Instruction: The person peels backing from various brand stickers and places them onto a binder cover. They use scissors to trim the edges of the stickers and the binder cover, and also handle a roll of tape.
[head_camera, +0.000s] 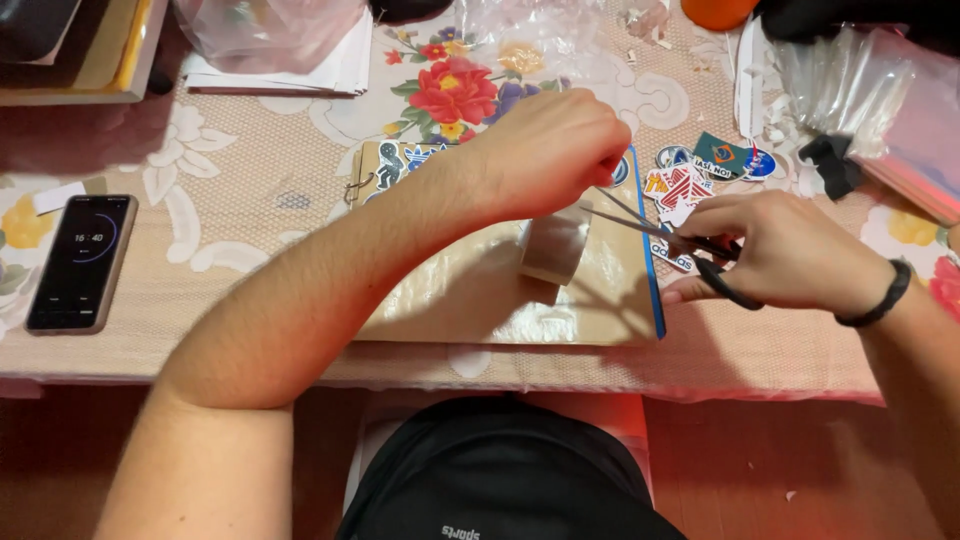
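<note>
on the brown notebook (480, 290), left hand (550, 150) pinches clear tape (555, 245); at 3 o'clock, right hand (785, 250) grips scissors (665, 235), blades open.

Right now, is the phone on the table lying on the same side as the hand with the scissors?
No. The phone lies far left, while the right hand holds the scissors on the right.

Left forearm runs from seven o'clock toward one o'clock, its hand (555, 150) closed, fingertips pinched together. Right hand (785, 250) enters from four o'clock — fingers curled tight, a dark band on the wrist.
</note>
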